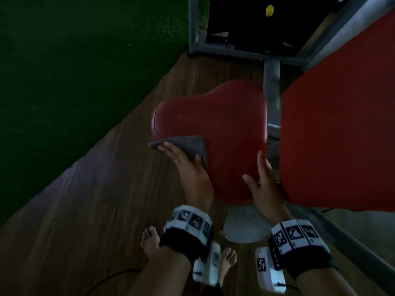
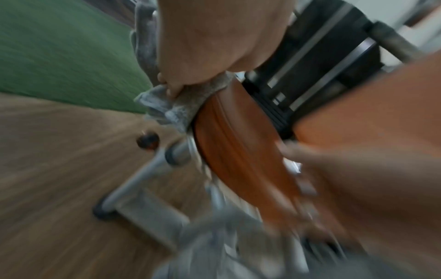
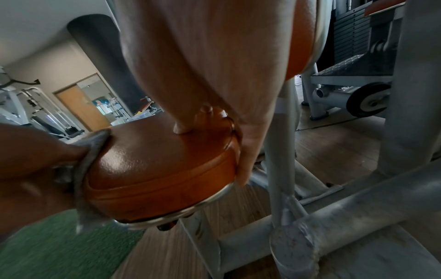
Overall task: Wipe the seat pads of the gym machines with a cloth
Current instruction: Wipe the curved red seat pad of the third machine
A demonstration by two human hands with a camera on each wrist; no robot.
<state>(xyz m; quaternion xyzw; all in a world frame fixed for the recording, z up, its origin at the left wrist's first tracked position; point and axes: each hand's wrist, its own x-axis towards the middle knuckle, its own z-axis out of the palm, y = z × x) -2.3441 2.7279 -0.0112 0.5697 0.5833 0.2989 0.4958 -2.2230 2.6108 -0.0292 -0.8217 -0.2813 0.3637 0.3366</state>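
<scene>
A red seat pad (image 1: 213, 129) sits mid-frame in the head view. A grey cloth (image 1: 188, 144) lies over its near left rim. My left hand (image 1: 181, 159) holds the cloth there, thumb on top and fingers over the edge. The left wrist view shows those fingertips (image 2: 170, 88) curled into the bunched cloth (image 2: 171, 109). My right hand (image 1: 256, 174) grips the seat's right rim. In the right wrist view its thumb rests on the seat pad (image 3: 162, 169) and its fingers (image 3: 248, 151) run down the side.
A large red back pad (image 1: 342, 135) rises close on the right. Grey steel frame tubes (image 1: 271, 82) and a dark weight stack (image 1: 245, 18) stand behind the seat. Green turf (image 1: 64, 82) borders the wooden floor (image 1: 85, 210). My bare feet (image 1: 149, 238) are below.
</scene>
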